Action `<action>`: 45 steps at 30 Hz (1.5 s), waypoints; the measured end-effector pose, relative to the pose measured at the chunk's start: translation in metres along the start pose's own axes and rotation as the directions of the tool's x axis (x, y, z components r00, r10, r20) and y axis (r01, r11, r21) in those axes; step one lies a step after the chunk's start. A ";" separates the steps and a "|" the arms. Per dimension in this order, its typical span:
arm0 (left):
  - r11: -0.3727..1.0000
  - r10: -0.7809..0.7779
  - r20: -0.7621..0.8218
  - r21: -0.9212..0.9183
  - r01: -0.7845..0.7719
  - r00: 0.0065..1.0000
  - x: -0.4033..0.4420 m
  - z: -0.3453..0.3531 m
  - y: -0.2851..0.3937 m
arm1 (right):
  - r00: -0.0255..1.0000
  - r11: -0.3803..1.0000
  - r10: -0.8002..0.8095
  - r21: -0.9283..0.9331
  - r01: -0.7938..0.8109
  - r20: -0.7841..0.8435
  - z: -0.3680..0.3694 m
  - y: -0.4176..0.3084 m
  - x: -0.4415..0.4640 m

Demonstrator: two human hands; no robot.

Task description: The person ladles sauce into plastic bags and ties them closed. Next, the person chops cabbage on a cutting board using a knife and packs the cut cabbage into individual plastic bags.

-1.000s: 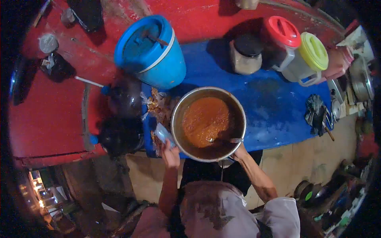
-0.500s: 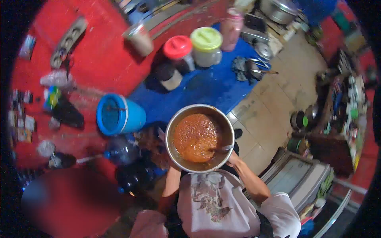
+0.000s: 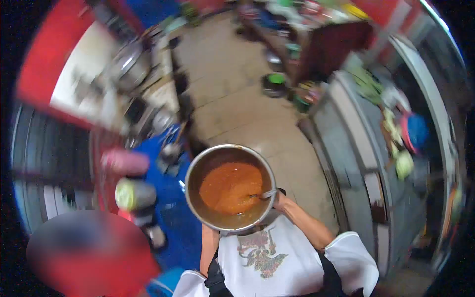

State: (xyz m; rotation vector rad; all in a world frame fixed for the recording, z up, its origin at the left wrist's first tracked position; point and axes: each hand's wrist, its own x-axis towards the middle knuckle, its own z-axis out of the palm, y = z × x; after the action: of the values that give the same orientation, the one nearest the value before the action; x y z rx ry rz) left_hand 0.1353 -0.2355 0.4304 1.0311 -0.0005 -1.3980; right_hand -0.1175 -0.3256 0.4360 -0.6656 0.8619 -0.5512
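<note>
We are holding a wide metal pot (image 3: 231, 188) of orange-red sauce (image 3: 227, 183) before us, its spoon (image 3: 268, 193) leaning on the rim near our right hand (image 3: 280, 201). That hand is gripping the pot's side, fingers mostly hidden; our left hand is hiding beneath it, so we cannot tell its grip. The blue desk (image 3: 173, 218) is lying to their left. We seem to be at a carrying step, calling for level, two-handed support.

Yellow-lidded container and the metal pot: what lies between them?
In the head view, a stretch of blue tabletop lies between the yellow-lidded container and the metal pot, with nothing visible standing there.
</note>
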 end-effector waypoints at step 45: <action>0.203 -0.974 0.150 0.905 -0.373 -0.168 -0.282 0.402 -0.562 | -0.526 -0.090 0.300 -0.573 0.815 -0.796 -0.313 0.354 -0.590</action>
State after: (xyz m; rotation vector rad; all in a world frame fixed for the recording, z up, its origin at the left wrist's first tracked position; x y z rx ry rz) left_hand -0.6042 -0.1540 0.4953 0.3618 -2.0683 -2.8628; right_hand -0.6329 0.2164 0.3268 0.7196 1.0469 -3.0896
